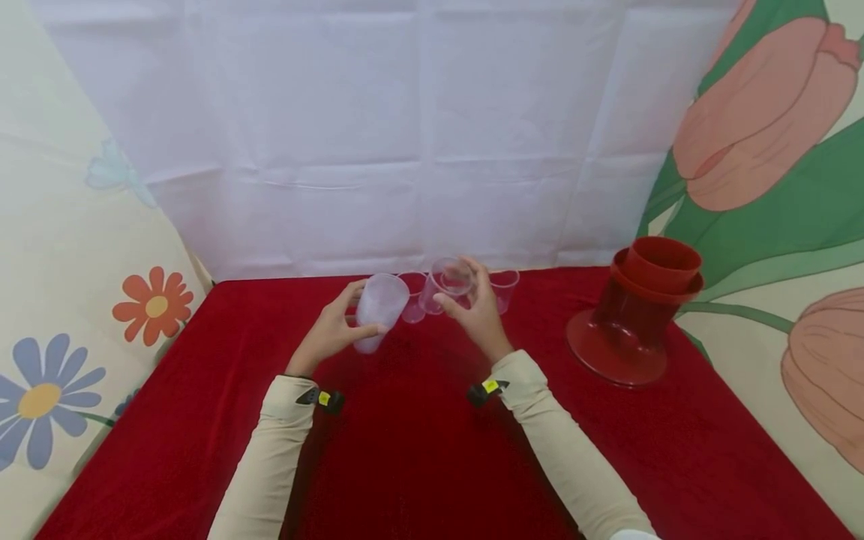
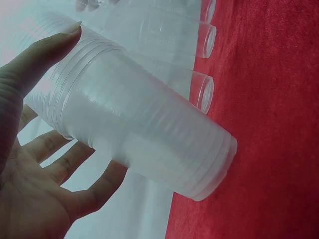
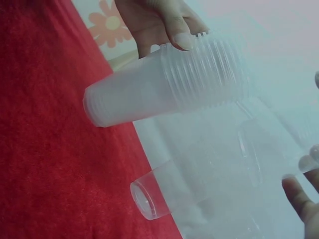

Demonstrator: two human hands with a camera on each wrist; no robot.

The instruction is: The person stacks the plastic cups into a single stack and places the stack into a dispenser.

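My left hand (image 1: 332,328) grips a tilted stack of nested clear plastic cups (image 2: 144,119), its thumb across the rims and the fingers on the other side. To the right, my right hand (image 1: 481,309) holds a single clear cup (image 1: 442,287) between thumb and fingers. A clear cup (image 1: 413,306) stands upright on the red cloth between the stack and the held cup. Partly behind the right hand is another upright cup (image 1: 503,291). In the right wrist view, the stack's base (image 3: 97,108) hangs above the cloth, and the right fingertips (image 3: 294,196) show at the edge.
A red plastic piece with a wide round base and a cup-like top (image 1: 624,322) stands on the right of the red-covered table (image 1: 398,465). White cloth (image 1: 418,135) hangs along the back edge. Flower-printed cloths flank both sides.
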